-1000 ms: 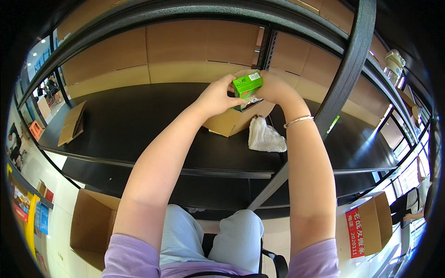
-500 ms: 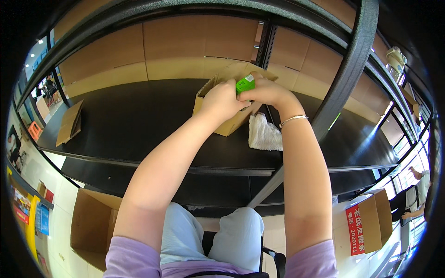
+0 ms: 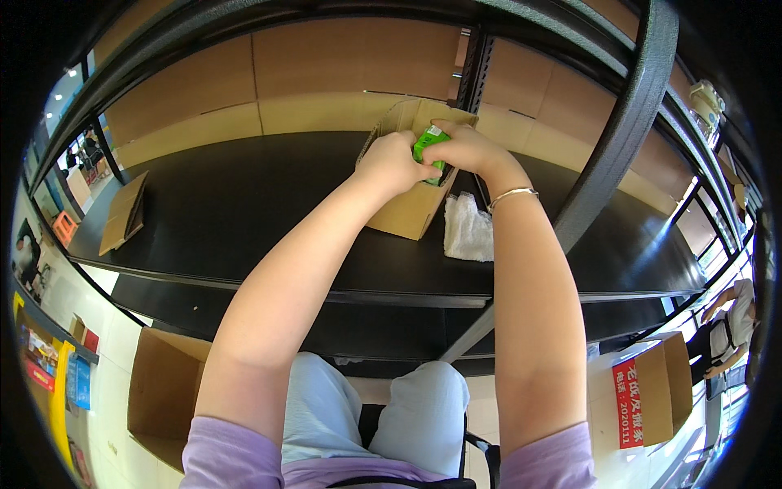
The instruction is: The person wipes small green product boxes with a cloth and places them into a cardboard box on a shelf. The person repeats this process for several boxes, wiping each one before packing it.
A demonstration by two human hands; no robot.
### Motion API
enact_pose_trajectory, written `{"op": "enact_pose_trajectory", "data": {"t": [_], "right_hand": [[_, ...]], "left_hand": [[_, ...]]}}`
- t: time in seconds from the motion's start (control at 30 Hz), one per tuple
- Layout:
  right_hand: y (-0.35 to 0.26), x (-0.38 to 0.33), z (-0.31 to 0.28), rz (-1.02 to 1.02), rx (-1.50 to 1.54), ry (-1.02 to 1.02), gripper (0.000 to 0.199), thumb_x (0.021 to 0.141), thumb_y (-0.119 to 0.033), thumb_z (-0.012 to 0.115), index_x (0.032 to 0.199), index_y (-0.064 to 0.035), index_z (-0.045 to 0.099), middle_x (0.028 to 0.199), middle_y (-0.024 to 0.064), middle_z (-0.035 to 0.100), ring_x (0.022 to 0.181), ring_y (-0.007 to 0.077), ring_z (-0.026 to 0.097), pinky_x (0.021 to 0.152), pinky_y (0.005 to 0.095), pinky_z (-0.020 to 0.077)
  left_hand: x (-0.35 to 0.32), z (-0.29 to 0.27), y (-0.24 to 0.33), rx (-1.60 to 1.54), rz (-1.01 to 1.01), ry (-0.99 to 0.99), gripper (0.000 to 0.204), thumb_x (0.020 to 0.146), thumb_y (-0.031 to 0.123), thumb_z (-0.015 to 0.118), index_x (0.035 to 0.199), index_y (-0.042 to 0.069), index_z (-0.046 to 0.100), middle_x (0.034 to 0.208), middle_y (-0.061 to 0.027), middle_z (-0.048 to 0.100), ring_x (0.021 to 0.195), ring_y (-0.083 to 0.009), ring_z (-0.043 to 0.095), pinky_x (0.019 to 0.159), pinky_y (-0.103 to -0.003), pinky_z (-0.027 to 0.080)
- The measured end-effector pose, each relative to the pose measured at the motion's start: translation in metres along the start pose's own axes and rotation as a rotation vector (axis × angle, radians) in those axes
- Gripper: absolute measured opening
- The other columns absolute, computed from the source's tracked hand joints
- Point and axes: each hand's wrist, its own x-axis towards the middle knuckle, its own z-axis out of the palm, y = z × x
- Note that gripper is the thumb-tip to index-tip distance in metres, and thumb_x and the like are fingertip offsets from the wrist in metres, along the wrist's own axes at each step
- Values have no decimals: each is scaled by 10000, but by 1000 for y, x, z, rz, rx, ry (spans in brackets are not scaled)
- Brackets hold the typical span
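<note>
We are clamping both grips, our left hand (image 3: 393, 160) and our right hand (image 3: 466, 149), on a small green box (image 3: 427, 144), holding it over the open cardboard box (image 3: 407, 208) that is sitting far back on the black shelf (image 3: 228, 204). A crumpled white cloth (image 3: 467, 231) is lying just right of the cardboard box
</note>
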Motion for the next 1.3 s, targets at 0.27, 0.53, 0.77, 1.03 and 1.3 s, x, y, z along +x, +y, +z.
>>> {"op": "enact_pose_trajectory", "data": {"t": [0.27, 0.53, 0.77, 1.03, 1.3], "right_hand": [[-29, -5, -5, 92, -152, -248, 532, 487, -307, 605, 952, -50, 612, 964, 156, 615, 910, 275, 561, 808, 338, 388], [-35, -2, -8, 116, -261, -331, 589, 492, -347, 611, 999, -47, 601, 1029, 164, 601, 958, 280, 547, 798, 324, 424], [-38, -6, -1, 239, -388, -359, 622, 516, -471, 582, 1025, -115, 628, 1115, 129, 576, 1063, 283, 498, 900, 355, 365], [-20, 6, 16, 253, -500, -347, 648, 625, -588, 459, 1074, -151, 620, 1167, 105, 555, 1159, 254, 422, 993, 326, 225], [-36, -10, 20, 115, -475, -258, 740, 661, -735, 380, 994, -132, 650, 1010, 107, 607, 1149, 216, 401, 990, 399, 168]], "left_hand": [[-5, -5, -10, 75, -12, -94, 434, 636, 333, 751, 818, -41, 626, 829, -184, 618, 801, -285, 603, 713, -344, 459], [-11, -1, -31, 45, 275, -39, 393, 711, 340, 693, 833, -26, 619, 872, -179, 611, 812, -315, 585, 724, -368, 459], [-15, -16, -32, 30, 357, -193, 360, 710, 280, 694, 919, -6, 625, 951, -161, 603, 909, -310, 569, 802, -348, 450], [-30, -25, -57, 375, 527, 122, 447, 675, 301, 720, 1015, 33, 610, 1220, -133, 486, 1227, -335, 357, 1023, -452, 267], [-35, -30, -67, 279, 388, -98, 512, 735, 342, 657, 1102, 11, 524, 1131, -136, 494, 1069, -338, 477, 894, -397, 398]]}}
